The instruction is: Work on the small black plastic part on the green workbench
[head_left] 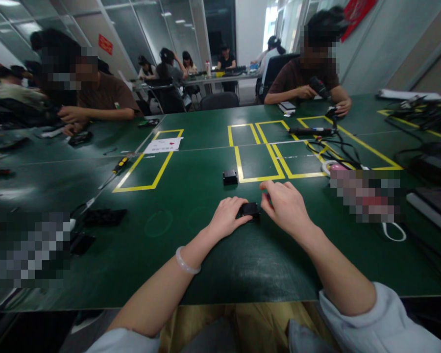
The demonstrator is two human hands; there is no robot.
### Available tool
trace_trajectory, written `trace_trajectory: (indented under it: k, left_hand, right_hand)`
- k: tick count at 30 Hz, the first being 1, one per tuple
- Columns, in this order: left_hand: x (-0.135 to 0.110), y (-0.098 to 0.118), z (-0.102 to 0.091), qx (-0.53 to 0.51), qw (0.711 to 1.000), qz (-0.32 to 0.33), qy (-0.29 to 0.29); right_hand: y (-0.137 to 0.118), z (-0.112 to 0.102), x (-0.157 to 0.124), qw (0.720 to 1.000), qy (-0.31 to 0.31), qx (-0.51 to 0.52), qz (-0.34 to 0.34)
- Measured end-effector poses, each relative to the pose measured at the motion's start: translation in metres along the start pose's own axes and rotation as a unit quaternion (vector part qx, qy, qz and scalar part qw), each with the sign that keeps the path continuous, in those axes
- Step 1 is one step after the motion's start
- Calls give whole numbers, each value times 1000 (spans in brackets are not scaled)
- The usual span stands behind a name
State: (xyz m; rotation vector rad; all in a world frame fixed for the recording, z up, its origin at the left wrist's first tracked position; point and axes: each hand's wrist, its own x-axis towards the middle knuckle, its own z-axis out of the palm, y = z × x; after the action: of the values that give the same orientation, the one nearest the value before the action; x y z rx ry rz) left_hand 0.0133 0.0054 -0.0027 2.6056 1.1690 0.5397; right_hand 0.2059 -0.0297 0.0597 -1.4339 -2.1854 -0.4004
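Observation:
My left hand (228,215) is wrapped around a small black box-shaped part (250,210) on the green table, thumb at its near side and fingers at its far side. Just right of that part, my right hand (286,206) is raised a little, its fingers curled in and thumb and forefinger close together. Whether anything tiny is between them is too small to see. A second black box-shaped part (230,177) lies a short way beyond my left hand, beside a yellow tape outline.
Yellow tape rectangles (260,179) mark the green table (202,245). A screwdriver (120,165) and a paper sheet (163,145) lie left. On the right are a black pen-like tool (311,131), tangled cables (347,147) and a blurred pink item (363,193). Two people work across the table.

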Motion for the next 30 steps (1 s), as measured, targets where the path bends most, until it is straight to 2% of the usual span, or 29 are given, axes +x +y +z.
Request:
trace_trajectory:
  k: [5,30]
  left_hand:
    - [1,0,1,5,1000,-2,-1]
    - [1,1,0,3,1000,-6,-6]
  right_hand:
    - [-3,-1,0,1000,-13,-15,-9]
    - [1,2,1,999,-8,-20,33]
